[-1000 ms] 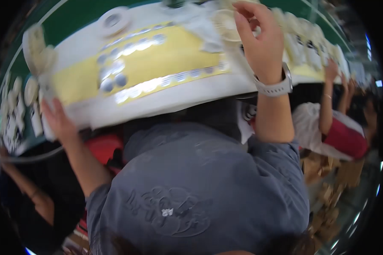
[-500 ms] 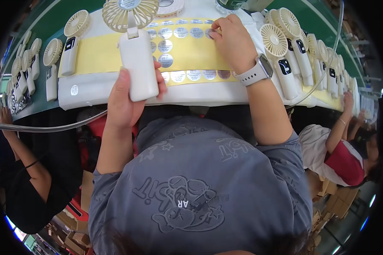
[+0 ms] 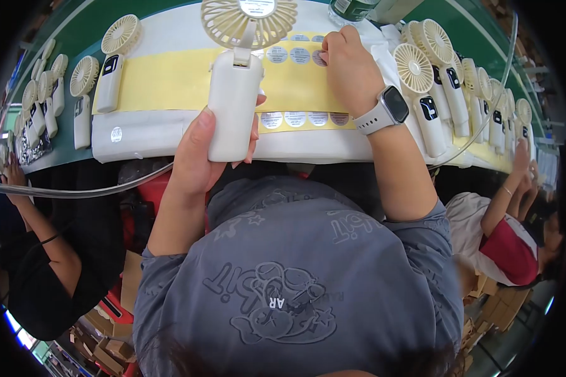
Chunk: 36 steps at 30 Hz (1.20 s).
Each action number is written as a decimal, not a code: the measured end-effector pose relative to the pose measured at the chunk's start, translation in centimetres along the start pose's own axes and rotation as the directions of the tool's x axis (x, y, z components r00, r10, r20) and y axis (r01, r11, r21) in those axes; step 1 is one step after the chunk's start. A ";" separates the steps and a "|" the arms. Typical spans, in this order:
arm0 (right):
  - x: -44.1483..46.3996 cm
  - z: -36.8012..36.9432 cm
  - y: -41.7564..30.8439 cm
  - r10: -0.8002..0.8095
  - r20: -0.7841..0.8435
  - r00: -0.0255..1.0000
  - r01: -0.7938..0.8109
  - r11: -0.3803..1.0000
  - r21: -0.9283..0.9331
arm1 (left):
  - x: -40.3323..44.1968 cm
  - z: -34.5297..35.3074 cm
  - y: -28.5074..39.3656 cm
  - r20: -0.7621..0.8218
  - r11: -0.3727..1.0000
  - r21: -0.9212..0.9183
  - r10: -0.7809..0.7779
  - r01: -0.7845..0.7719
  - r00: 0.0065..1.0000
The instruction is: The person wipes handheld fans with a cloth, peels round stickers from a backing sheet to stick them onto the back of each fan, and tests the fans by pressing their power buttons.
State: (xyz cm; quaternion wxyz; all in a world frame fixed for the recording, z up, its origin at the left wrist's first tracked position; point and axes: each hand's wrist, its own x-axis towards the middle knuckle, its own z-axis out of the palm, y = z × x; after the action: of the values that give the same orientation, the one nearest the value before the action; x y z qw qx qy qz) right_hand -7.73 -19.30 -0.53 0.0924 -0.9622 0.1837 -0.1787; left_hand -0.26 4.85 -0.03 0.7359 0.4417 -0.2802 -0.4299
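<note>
My left hand [image 3: 198,147] is wrapped round the white handle of a small fan [image 3: 236,107], its back towards me and its cream cage at the top. A round silver label sits on the cage's centre. To the right, my right hand [image 3: 352,69], with a watch on the wrist, rests over a yellow sheet [image 3: 157,78]. Its thumb and fingers pinch at the edge of a round silver sticker [image 3: 319,58]. More silver stickers [image 3: 299,56] lie in rows beside it, partly hidden by the fan.
Fans lie at the left [image 3: 109,81] and in a row at the right [image 3: 430,125]. A bottle [image 3: 352,9] stands at the back. A clear tube [image 3: 82,190] crosses at lower left. Co-workers' hands show at both far sides [image 3: 521,160].
Since one second ago my left hand has brought a fan up from the left. Over the last half second the fan moved slightly right. My right hand moved onto the stickers.
</note>
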 end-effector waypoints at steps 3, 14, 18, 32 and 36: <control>0.1 0.3 0.3 -0.011 -0.007 1.000 0.011 1.000 -0.006 | 0.0 0.0 0.1 0.062 0.999 -0.023 -0.024 0.026 0.998; 0.8 -0.5 1.4 0.017 0.166 0.986 -0.034 0.995 0.097 | -1.2 -0.3 0.2 0.070 0.990 0.136 -0.056 0.046 0.996; 0.3 -2.9 3.5 -0.169 0.295 0.941 0.004 0.873 0.487 | -1.2 0.7 0.3 -0.132 0.916 0.400 0.070 -0.011 0.989; -5.4 -4.9 -1.4 -0.052 0.192 0.980 -0.198 -0.376 0.905 | 0.1 3.8 -2.7 0.034 0.496 0.849 0.292 -0.182 0.956; -5.9 -6.3 -1.1 -0.031 0.240 0.970 -0.231 -0.410 0.882 | -0.1 4.4 -3.4 0.186 0.445 0.850 0.247 -0.282 0.951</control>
State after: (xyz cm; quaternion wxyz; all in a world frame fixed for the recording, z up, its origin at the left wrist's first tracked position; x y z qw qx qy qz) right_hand -14.90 -16.75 3.72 0.8835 -0.4371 0.0319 -0.1650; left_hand -5.10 2.31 -1.11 0.4652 0.6945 -0.5361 -0.1176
